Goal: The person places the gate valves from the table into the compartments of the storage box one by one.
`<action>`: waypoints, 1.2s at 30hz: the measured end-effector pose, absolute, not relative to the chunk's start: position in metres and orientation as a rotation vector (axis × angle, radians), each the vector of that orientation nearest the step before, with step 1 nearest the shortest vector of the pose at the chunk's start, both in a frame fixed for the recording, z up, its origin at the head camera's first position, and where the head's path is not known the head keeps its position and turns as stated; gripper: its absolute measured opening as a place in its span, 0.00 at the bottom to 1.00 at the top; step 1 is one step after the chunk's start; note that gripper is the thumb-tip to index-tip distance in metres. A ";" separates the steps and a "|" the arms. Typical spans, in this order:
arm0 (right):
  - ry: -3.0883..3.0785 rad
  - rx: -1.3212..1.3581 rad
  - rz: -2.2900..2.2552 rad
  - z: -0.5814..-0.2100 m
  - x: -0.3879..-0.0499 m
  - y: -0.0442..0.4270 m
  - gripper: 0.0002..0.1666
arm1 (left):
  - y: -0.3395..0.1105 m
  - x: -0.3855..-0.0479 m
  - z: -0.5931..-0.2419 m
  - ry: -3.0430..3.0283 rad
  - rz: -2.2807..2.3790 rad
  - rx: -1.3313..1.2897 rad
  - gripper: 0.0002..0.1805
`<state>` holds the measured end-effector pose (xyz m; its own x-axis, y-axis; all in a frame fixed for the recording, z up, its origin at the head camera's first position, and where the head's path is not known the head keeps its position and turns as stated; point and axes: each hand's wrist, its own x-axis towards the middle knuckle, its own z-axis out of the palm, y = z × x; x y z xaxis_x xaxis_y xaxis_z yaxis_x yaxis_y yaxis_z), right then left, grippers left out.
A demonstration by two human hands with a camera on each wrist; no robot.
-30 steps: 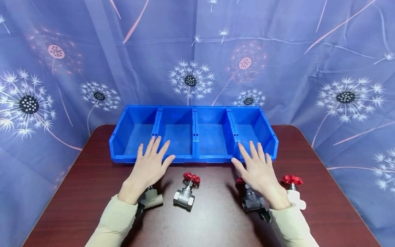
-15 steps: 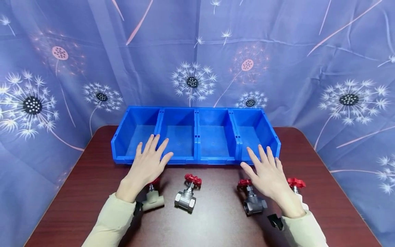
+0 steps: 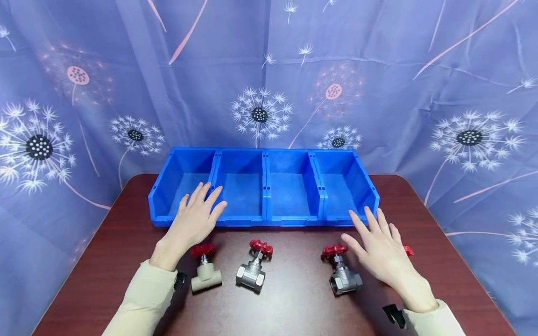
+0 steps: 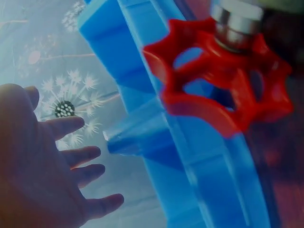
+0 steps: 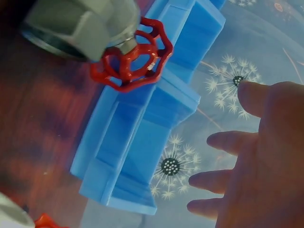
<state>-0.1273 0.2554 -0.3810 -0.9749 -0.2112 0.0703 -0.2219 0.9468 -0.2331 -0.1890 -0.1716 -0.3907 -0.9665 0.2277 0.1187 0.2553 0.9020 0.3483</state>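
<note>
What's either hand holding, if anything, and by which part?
Nothing. The left hand and right hand have fingers spread; neither grips the valves or blue bins.

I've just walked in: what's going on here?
A person's left hand and right hand are held out, fingers spread, gripping nothing. The left is nearest the beige valve; the right is beside the dark grey valve and mostly hides a white valve in the head view. A silver valve lies between the beige and grey ones. All four have red handwheels; blue bins stand behind on the table.
</note>
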 end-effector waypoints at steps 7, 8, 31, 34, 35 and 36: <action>-3.028 0.346 0.383 -0.381 -0.118 0.261 0.42 | -0.183 -0.193 -0.394 -2.969 -0.620 -0.358 0.38; -3.027 0.344 0.389 -0.380 -0.116 0.262 0.42 | -0.185 -0.194 -0.393 -2.967 -0.617 -0.358 0.38; -3.025 0.381 0.331 -0.385 -0.101 0.302 0.38 | -0.243 -0.220 -0.384 -2.899 -0.562 -0.301 0.34; -3.041 0.373 0.312 -0.384 -0.101 0.307 0.39 | -0.250 -0.225 -0.382 -2.848 -0.522 -0.311 0.31; -3.047 0.368 0.306 -0.384 -0.102 0.309 0.39 | -0.252 -0.227 -0.380 -2.833 -0.508 -0.314 0.30; -3.048 0.366 0.298 -0.385 -0.102 0.310 0.39 | -0.254 -0.229 -0.379 -2.825 -0.495 -0.314 0.29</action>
